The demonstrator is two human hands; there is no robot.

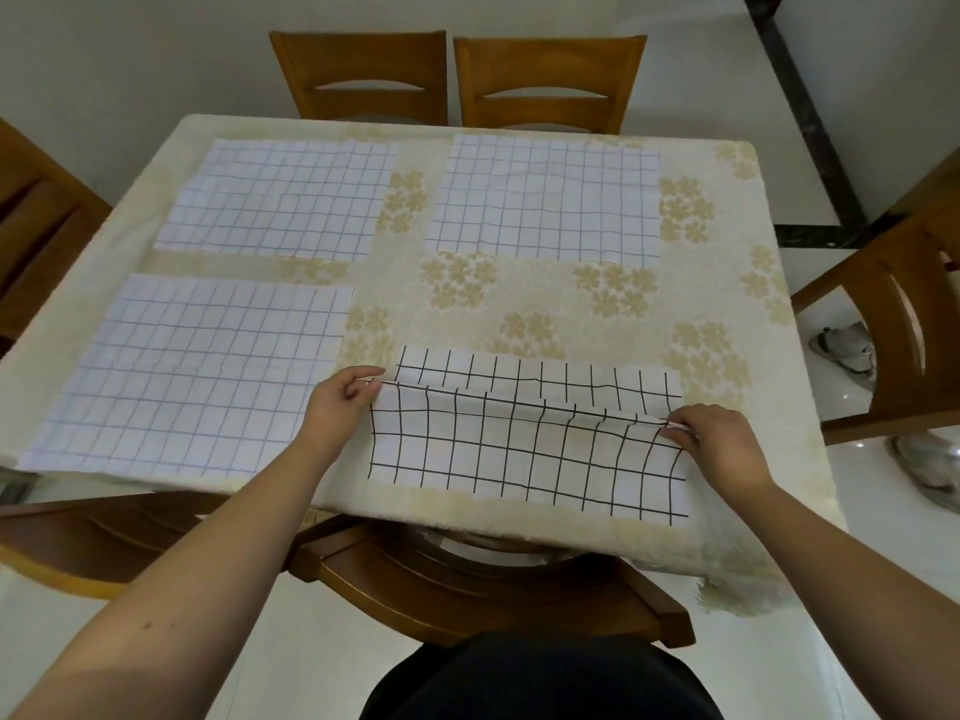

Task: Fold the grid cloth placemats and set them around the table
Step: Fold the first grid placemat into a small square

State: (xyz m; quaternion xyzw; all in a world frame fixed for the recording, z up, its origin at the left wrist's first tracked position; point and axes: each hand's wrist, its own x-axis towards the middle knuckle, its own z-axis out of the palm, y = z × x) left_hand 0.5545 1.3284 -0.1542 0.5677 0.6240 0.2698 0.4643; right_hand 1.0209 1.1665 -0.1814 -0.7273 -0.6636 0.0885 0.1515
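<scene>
at the near right of the table (519,283), the black-grid placemat (519,459) lies with its long axis left to right, the left hand (340,402) and right hand (719,441) each pinching one end of its raised fold, free strip beyond the grip

Table (769,324) covered by cream tablecloth (519,293) with tan flower clusters; cloth overhangs near right corner. Two wooden chairs at far side, left one (358,75) and right one (548,80), backs with curved slots. Another wooden chair (893,314) at right edge, one (36,220) at left edge, one (467,584) tucked under near side. Pale glossy floor (883,96), dark strip (800,111) running across it. Light shoe (844,348) on floor beyond right chair.
</scene>
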